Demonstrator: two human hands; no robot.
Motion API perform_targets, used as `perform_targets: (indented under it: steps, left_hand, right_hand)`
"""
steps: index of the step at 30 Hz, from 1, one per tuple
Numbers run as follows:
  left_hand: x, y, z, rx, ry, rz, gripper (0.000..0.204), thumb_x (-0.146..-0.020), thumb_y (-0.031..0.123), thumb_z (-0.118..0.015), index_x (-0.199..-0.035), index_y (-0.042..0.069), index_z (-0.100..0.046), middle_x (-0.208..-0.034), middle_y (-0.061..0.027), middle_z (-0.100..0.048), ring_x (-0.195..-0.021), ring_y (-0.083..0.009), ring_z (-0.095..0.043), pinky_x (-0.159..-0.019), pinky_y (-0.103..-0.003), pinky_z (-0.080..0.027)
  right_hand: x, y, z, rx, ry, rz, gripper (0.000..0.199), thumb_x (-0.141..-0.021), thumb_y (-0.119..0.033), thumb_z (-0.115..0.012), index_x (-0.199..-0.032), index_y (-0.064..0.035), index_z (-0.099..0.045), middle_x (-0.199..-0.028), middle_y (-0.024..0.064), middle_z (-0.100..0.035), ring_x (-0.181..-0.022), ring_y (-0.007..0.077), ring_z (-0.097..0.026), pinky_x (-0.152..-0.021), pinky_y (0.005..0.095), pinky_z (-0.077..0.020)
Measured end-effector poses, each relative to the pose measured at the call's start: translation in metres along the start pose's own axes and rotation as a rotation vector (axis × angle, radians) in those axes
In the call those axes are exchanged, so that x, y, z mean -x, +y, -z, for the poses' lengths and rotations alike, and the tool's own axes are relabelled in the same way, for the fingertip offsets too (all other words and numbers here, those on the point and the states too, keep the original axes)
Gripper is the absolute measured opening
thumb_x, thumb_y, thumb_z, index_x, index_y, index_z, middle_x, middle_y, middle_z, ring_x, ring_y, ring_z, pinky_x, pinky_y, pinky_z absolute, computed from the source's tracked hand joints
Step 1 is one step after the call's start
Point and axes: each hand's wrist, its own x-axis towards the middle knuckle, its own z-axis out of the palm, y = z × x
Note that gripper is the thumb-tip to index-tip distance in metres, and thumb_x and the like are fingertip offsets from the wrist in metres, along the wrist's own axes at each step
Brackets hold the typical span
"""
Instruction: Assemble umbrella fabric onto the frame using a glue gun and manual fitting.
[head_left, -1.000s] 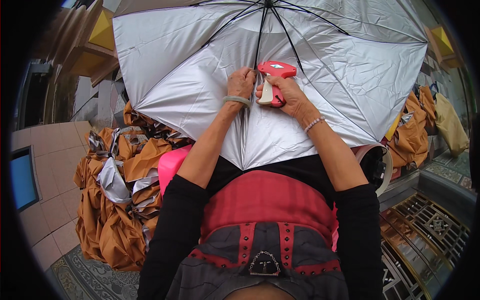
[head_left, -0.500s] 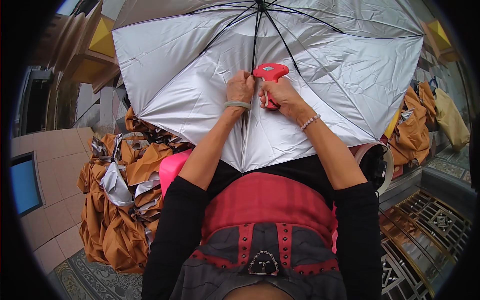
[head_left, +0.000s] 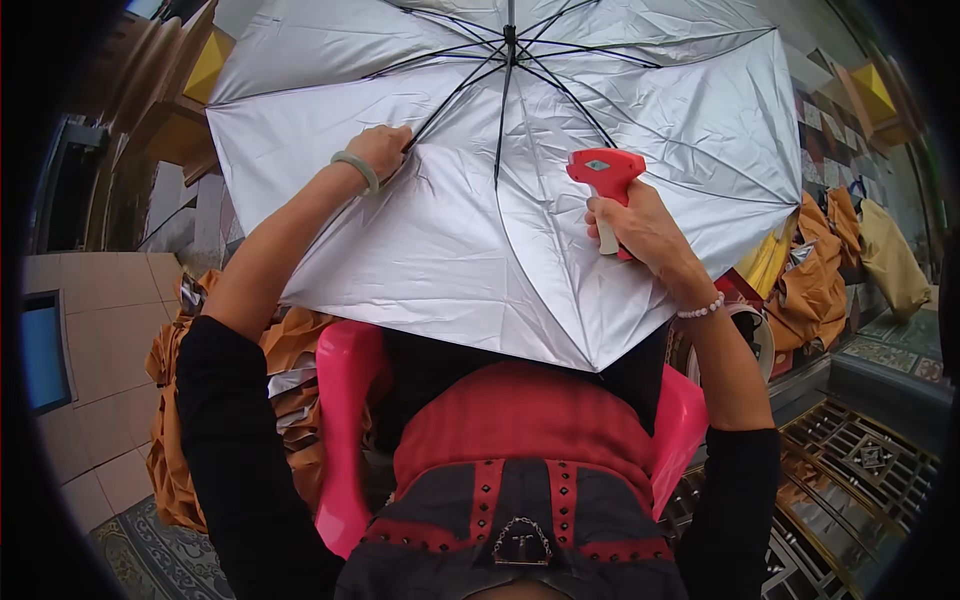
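Observation:
An opened umbrella (head_left: 450,280) lies across my lap, its silver lining facing up and its black ribs spreading from a hub (head_left: 511,45) near the top of the view. My left hand (head_left: 380,152) is closed on an umbrella rib (head_left: 440,108) at the left, the fingertips partly hidden. In my right hand (head_left: 645,228) is a red tagging gun (head_left: 607,170) with a pale trigger, held over the right part of the lining. Its nose points left, apart from the ribs. One corner of the cloth hangs toward me at the front.
A pink plastic chair (head_left: 345,430) surrounds me. Heaps of folded orange-brown and silver cloth (head_left: 175,450) lie at the left, more orange-brown cloth (head_left: 808,290) at the right. Beyond that stands a beige sack (head_left: 890,260). Ornate metal grilles (head_left: 870,455) lie at the lower right.
The umbrella has turned, and its front corner has shifted right. My left hand has moved left to another rib. My right hand has moved right with the tagging gun, away from the middle rib.

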Motion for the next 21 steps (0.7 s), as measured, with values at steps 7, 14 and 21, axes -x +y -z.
perform_targets:
  steps: [7,14,21]
  left_hand:
    - [-0.011,0.045,-0.038,0.048,0.204,0.131,0.032,-0.078,0.031,-0.057,-0.084,0.000,-0.061,-0.089,-0.0195,-0.064,-0.084,-0.0360,-0.061,-0.074,-0.044,-0.048]
    - [-0.029,0.108,-0.086,0.383,0.312,0.331,0.029,-0.078,0.029,-0.056,-0.082,0.002,-0.065,-0.087,-0.0221,-0.063,-0.081,-0.0398,-0.061,-0.073,-0.046,-0.049]
    - [-0.027,0.117,-0.128,0.781,0.490,0.361,0.026,-0.078,0.025,-0.056,-0.083,0.001,-0.063,-0.082,-0.0208,-0.063,-0.080,-0.0359,-0.061,-0.073,-0.043,-0.047]
  right_hand:
    - [-0.025,0.044,-0.028,-0.412,0.091,-0.148,0.028,-0.083,-0.015,-0.055,-0.100,0.0064,-0.049,-0.081,0.0131,-0.061,-0.066,0.0183,-0.062,-0.059,0.0297,-0.0531]
    - [-0.027,0.048,-0.037,-0.477,0.043,-0.131,0.027,-0.083,-0.013,-0.055,-0.099,0.0069,-0.049,-0.080,0.0131,-0.061,-0.066,0.0189,-0.063,-0.059,0.0303,-0.0536]
    - [-0.033,0.047,-0.054,-0.407,-0.004,-0.131,0.024,-0.082,-0.013,-0.055,-0.096,0.0054,-0.050,-0.079,0.0113,-0.061,-0.064,0.0176,-0.062,-0.058,0.0297,-0.0529]
